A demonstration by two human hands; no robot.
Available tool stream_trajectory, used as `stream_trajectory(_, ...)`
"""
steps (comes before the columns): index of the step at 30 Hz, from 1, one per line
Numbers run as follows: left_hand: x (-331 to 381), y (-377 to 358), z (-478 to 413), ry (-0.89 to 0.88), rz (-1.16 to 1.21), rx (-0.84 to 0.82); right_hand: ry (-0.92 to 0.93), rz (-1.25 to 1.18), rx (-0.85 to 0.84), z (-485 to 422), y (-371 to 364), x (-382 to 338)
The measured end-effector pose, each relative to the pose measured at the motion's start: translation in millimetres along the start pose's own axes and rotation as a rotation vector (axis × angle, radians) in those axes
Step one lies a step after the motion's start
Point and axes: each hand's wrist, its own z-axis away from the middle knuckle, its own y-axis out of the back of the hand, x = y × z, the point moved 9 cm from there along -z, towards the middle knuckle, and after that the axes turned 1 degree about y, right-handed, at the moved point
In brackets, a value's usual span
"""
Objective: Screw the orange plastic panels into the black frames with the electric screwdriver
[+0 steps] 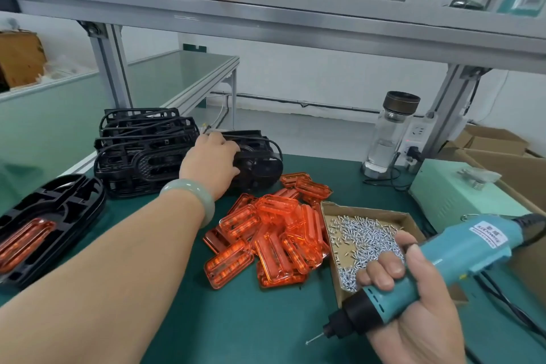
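While in right hand [413,313], screwdriver [461,254] diagonal, tip lower-left.

A glass water bottle [390,133] stands at the back of the green mat [236,319], beside a white socket [418,130]. A pale green box [461,198] sits right of it, near cardboard boxes [490,142].

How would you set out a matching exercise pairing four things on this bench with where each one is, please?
1 electric screwdriver
2 screws
3 loose orange panels
4 glass bottle

A heaped on the green mat
B beside the power socket
C in the right hand
D in the cardboard tray

Pairs: 1-C, 2-D, 3-A, 4-B.
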Motion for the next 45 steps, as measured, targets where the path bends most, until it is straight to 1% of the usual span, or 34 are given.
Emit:
stream_trajectory(2,-6,22,9,0.026,0.084,0.086,-0.004,-0.01,-0.014,1,-1,-2)
stream_trajectory(5,-14,66,28,0.038,0.302,0.264,-0.002,-0.034,-0.027,3,-1,-6)
stream_trajectory(6,-16,77,35,0.033,0.378,0.286,0.0,-0.042,-0.03,3,0,-8)
stream_trajectory(8,-19,93,50,0.039,0.547,0.258,0.012,-0.055,-0.043,2,1,-12)
stream_trajectory(10,-19,99,66,0.027,0.669,0.155,0.018,-0.078,-0.061,1,1,-15)
stream_trajectory(12,-13,97,85,-0.024,0.696,-0.009,0.034,-0.107,-0.063,-1,2,-19)
stream_trajectory(17,19,61,134,-0.19,0.592,-0.46,0.047,-0.176,-0.025,-5,8,-25)
stream_trajectory(20,35,36,153,-0.235,0.544,-0.604,0.048,-0.193,0.002,-7,13,-28)
stream_trajectory(22,48,21,165,-0.268,0.564,-0.699,0.044,-0.208,0.011,-7,14,-30)
stream_trajectory(24,61,9,173,-0.297,0.582,-0.751,0.048,-0.206,0.019,-7,14,-31)
stream_trajectory(26,70,2,174,-0.319,0.558,-0.732,0.053,-0.196,0.026,-7,16,-31)
stream_trajectory(29,76,-2,174,-0.384,0.434,-0.641,0.037,-0.208,0.021,-7,17,-28)
stream_trajectory(31,77,-5,176,-0.394,0.413,-0.638,0.029,-0.213,0.017,-7,16,-26)
stream_trajectory(35,76,3,175,-0.314,0.529,-0.702,0.023,-0.219,0.009,-8,14,-27)
stream_trajectory(37,73,21,166,-0.273,0.627,-0.662,0.029,-0.238,-0.002,-8,14,-29)
stream_trajectory(38,71,34,160,-0.271,0.652,-0.609,0.031,-0.249,-0.006,-8,14,-31)
stream_trajectory(40,70,60,154,-0.325,0.607,-0.468,0.035,-0.265,-0.013,-8,13,-33)
stream_trajectory(42,78,81,162,-0.442,0.489,-0.347,0.033,-0.283,-0.015,-8,13,-35)
stream_trajectory(43,84,85,170,-0.513,0.432,-0.313,0.029,-0.299,-0.017,-8,13,-36)
stream_trajectory(45,94,80,192,-0.603,0.376,-0.327,0.02,-0.325,-0.019,-8,12,-37)
